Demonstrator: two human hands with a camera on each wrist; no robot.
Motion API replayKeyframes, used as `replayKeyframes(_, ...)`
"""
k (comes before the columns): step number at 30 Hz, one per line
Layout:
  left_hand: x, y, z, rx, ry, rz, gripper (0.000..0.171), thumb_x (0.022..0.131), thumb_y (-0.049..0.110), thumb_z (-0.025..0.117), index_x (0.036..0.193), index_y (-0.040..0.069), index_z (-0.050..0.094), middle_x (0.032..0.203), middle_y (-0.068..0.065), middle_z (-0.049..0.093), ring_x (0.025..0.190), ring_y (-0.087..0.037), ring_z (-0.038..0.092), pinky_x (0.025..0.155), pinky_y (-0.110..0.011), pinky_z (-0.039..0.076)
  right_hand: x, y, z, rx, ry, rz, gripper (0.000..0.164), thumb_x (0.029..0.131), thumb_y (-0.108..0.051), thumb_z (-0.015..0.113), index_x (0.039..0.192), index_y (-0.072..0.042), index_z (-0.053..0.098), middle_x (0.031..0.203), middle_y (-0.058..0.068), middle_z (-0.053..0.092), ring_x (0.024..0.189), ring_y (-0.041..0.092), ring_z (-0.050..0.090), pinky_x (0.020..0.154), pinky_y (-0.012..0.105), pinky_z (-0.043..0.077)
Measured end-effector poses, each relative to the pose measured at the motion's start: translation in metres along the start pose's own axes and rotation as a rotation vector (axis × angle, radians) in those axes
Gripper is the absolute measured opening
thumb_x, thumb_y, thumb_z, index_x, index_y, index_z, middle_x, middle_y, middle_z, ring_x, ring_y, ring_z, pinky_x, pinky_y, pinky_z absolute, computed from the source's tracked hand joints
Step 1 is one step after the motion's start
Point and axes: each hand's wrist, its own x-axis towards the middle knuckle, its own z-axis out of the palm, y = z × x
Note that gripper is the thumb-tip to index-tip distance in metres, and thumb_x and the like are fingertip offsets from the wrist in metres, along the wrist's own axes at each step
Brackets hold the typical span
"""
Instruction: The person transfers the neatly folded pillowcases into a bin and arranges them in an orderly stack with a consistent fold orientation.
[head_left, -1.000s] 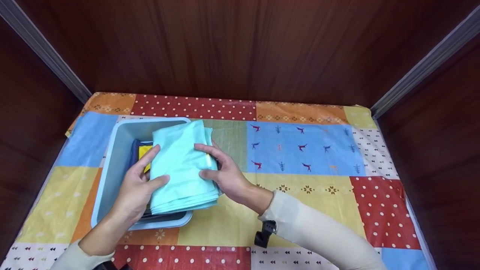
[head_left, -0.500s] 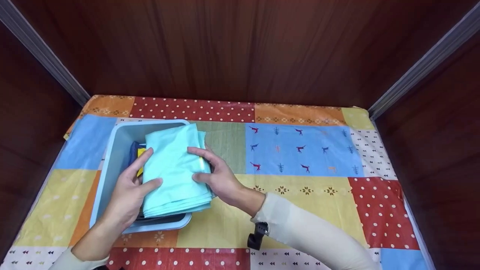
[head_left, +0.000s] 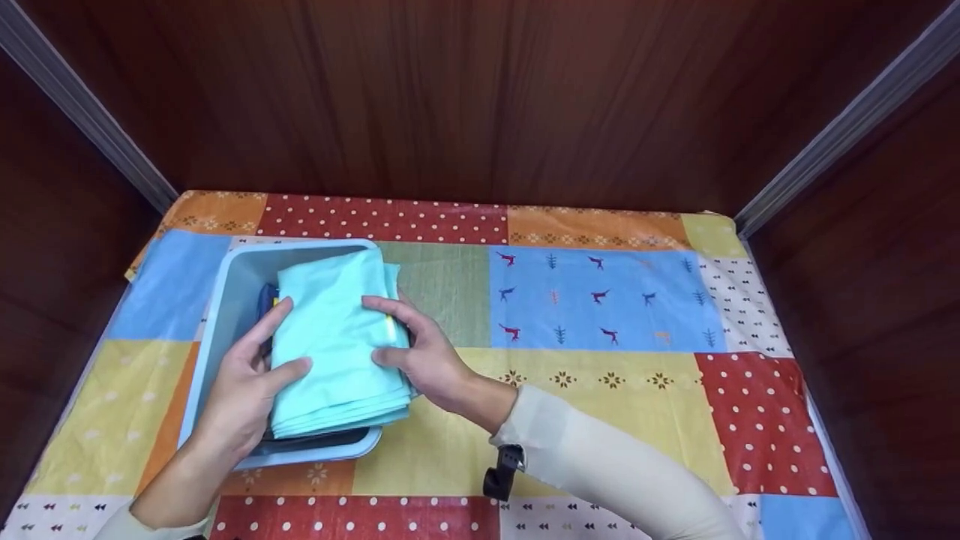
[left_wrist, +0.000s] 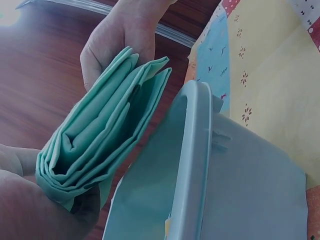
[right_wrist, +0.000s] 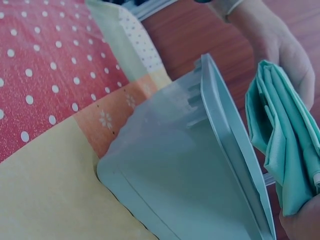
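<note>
A folded turquoise cloth [head_left: 330,345], several layers thick, is held above a light blue plastic bin [head_left: 300,247]. My left hand [head_left: 238,386] grips its left side, thumb on top and the other fingers along the edge and beneath. On the right side my right hand [head_left: 429,360] pinches it near a small yellow-and-white tag [head_left: 390,328]. Both wrist views show the cloth [left_wrist: 95,130] above the bin's rim, its layered folds facing the camera. Inside the bin, a dark blue item [head_left: 265,299] peeks out by the left fingers. The cloth hides most other contents.
The bin stands on a patchwork-patterned tablecloth [head_left: 600,420], left of the middle. Dark wood-like panels [head_left: 480,97] enclose the table at the back and both sides. A black strap [head_left: 502,472] hangs from the right sleeve. Something black [head_left: 322,437] shows near the bin's front.
Both hands have carried the folded cloth to the left, so it sits more fully over the bin. The yellow item inside is now nearly covered. The grip looks the same.
</note>
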Motion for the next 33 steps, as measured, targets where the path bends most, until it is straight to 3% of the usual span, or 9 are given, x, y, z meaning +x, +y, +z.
replayKeyframes(9, 0.000, -0.003, -0.006, -0.001, 0.009, -0.005, 0.076, 0.099, -0.009, 0.053, 0.164, 0.014, 0.021, 0.171, -0.003, 0.001, 0.154, -0.025, 0.008, 0.100, -0.012, 0.044, 0.002, 0.002, 0.004, -0.003, -0.020, -0.020, 0.059, 0.089, 0.014, 0.059, 0.143, -0.010, 0.059, 0.171, 0.000, 0.012, 0.154, 0.022, 0.013, 0.121, 0.044, 0.026)
replayKeyframes(15, 0.001, -0.004, -0.011, 0.014, 0.023, -0.033, 0.076, 0.099, -0.009, 0.053, 0.164, 0.016, 0.021, 0.171, -0.001, -0.002, 0.155, -0.022, 0.004, 0.110, -0.020, 0.038, 0.003, 0.003, 0.009, -0.011, -0.016, -0.015, 0.059, 0.088, 0.014, 0.060, 0.142, -0.011, 0.060, 0.171, 0.000, 0.013, 0.153, 0.022, 0.016, 0.118, 0.043, 0.030)
replayKeyframes(24, 0.000, -0.004, -0.019, 0.012, 0.043, -0.062, 0.075, 0.100, -0.008, 0.052, 0.164, 0.018, 0.021, 0.171, 0.003, -0.004, 0.155, -0.018, 0.002, 0.115, -0.026, 0.031, 0.007, 0.002, 0.016, -0.017, -0.023, -0.006, 0.059, 0.089, 0.015, 0.060, 0.142, -0.012, 0.061, 0.171, 0.000, 0.012, 0.155, 0.020, 0.010, 0.122, 0.041, 0.023)
replayKeyframes(33, 0.001, -0.002, -0.024, 0.029, 0.060, -0.040, 0.074, 0.099, -0.008, 0.053, 0.163, 0.014, 0.022, 0.171, 0.000, 0.002, 0.155, -0.019, 0.002, 0.109, -0.016, 0.036, 0.007, -0.003, 0.021, -0.042, -0.033, 0.006, 0.060, 0.091, 0.013, 0.060, 0.143, -0.016, 0.060, 0.171, -0.002, 0.010, 0.155, 0.019, 0.007, 0.122, 0.041, 0.023)
